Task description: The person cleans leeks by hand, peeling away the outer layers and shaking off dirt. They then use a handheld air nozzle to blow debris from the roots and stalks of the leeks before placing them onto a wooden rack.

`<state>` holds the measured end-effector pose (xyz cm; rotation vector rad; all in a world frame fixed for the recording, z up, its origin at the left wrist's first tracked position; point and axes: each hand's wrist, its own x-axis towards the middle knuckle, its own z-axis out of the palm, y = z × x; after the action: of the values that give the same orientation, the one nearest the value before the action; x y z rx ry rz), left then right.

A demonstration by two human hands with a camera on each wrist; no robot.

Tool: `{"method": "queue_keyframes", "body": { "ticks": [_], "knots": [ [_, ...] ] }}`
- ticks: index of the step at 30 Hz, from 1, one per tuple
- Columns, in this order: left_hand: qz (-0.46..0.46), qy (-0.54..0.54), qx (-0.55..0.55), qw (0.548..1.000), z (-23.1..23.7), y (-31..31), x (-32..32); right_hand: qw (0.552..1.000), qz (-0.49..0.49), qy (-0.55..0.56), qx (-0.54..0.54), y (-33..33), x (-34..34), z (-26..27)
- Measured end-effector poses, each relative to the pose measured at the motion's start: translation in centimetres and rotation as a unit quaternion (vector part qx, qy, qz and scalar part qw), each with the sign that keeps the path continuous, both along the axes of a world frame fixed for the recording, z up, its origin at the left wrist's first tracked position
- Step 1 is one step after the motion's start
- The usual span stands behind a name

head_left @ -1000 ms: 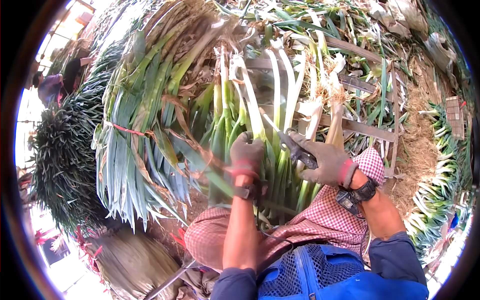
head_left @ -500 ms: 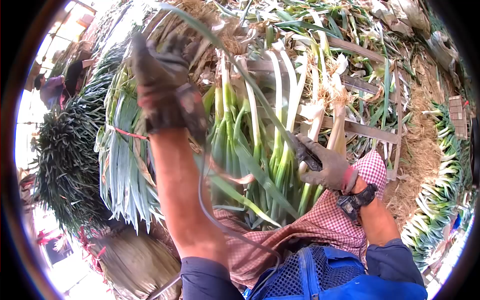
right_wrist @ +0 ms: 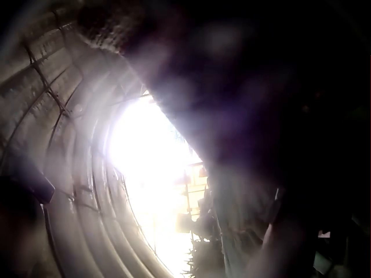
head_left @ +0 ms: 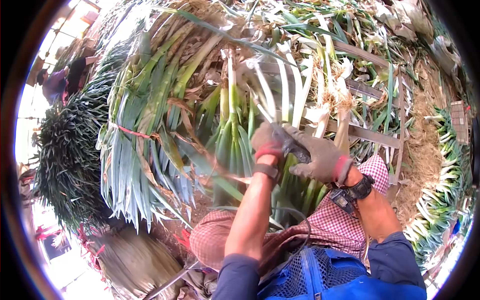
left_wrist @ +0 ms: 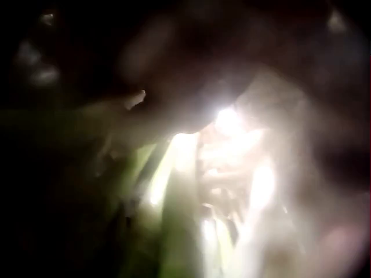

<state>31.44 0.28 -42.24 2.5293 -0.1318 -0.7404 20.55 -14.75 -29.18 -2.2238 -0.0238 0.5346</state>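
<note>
In the head view, my gloved left hand [head_left: 267,140] grips a leek [head_left: 265,90] where its white stalk meets the green leaves. Beside it my gloved right hand [head_left: 320,152] holds a black-handled tool [head_left: 296,149] with a thin tip pointing up toward the stalk. Several more leeks [head_left: 295,87] stand roots up around the hands, leaves down by the knees. The left wrist view is dark and blurred, with a green leek leaf [left_wrist: 179,226] below the hand. Dark glove fills much of the right wrist view.
A large heap of leeks [head_left: 142,135], banded with red string, lies at left. Behind it is a darker green pile [head_left: 67,150] and another person [head_left: 55,87]. Wooden slats [head_left: 370,134] and leaf scraps spread at right, with a row of leeks [head_left: 432,200] beyond.
My left hand swung up to the upper left with fingers spread, then came back beside the right hand and took hold of a leek. A long green leaf now lies across the top.
</note>
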Motion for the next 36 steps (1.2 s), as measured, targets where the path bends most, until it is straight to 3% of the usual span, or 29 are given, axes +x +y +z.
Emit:
{"method": "queue_keyframes", "body": {
  "ticks": [2,3,4,5,7,8,10,12,14,16,19,20,22,23,26,28,30,31,34,36],
  "knots": [
    [0.06,-0.021,-0.108,0.992,-0.3,0.0,-3.3,0.998,-0.027,-0.054,0.005,0.0,0.3,-1.5],
    [0.09,-0.028,-0.159,0.983,-1.4,0.1,-5.2,1.0,-0.018,0.007,-0.012,0.3,0.8,-0.5],
    [0.17,0.071,-0.297,0.937,-2.2,0.7,-6.5,1.0,-0.015,0.007,-0.01,0.7,0.9,-0.6],
    [0.263,0.162,-0.412,0.857,-2.3,1.4,-7.7,1.0,0.024,0.016,-0.01,1.1,0.7,-0.8],
    [0.302,0.279,-0.578,0.705,-1.7,3.5,-9.7,0.998,0.057,0.035,-0.011,1.7,0.9,-0.5],
    [0.305,0.278,-0.577,0.705,0.7,4.5,-10.1,0.998,0.059,0.037,-0.01,2.0,1.0,-0.9],
    [0.181,0.074,-0.39,0.9,4.1,6.4,-9.8,0.997,0.026,-0.062,-0.037,2.3,1.3,-2.1],
    [0.238,0.021,-0.407,0.882,2.3,9.0,-8.4,0.999,0.047,0.006,-0.016,3.1,1.7,-0.9],
    [0.355,0.029,-0.428,0.831,5.6,10.0,-6.6,0.99,0.096,0.086,-0.059,4.2,2.4,-0.2],
    [0.416,-0.036,-0.441,0.794,5.3,10.5,-5.1,0.989,0.083,0.09,-0.087,4.9,2.8,-0.1],
    [0.45,-0.096,-0.385,0.8,3.1,11.5,-3.9,0.993,0.09,0.054,-0.062,5.6,2.6,-0.6],
    [0.452,-0.095,-0.385,0.799,2.8,11.5,-3.9,0.992,0.092,0.055,-0.063,5.9,2.7,-0.3],
    [0.437,-0.126,-0.292,0.841,2.1,11.5,-4.0,0.984,0.086,0.093,-0.125,6.8,3.3,0.3],
    [0.411,-0.156,-0.265,0.858,1.2,11.5,-3.9,0.991,0.062,0.031,-0.115,6.8,3.5,-1.3],
    [0.386,-0.211,-0.236,0.867,-0.6,11.3,-3.5,0.989,0.074,-0.007,-0.131,7.4,3.4,-1.6],
    [0.354,-0.232,-0.186,0.887,-0.7,11.7,-2.9,0.993,0.073,0.026,-0.088,7.7,3.6,-1.5],
    [0.283,-0.305,-0.066,0.907,-0.1,11.2,-2.0,0.989,0.041,0.003,-0.141,7.8,4.4,-1.5],
    [0.287,-0.256,-0.055,0.922,0.2,11.1,-1.2,0.989,0.039,0.002,-0.143,7.7,5.1,-1.9],
    [0.26,-0.256,-0.003,0.931,1.2,10.7,-0.3,0.989,0.006,-0.065,-0.134,7.1,8.3,-4.1],
    [0.243,-0.243,0.037,0.938,1.3,10.6,0.2,0.989,0.01,0.007,-0.146,6.9,11.0,-1.9]
  ]
}}
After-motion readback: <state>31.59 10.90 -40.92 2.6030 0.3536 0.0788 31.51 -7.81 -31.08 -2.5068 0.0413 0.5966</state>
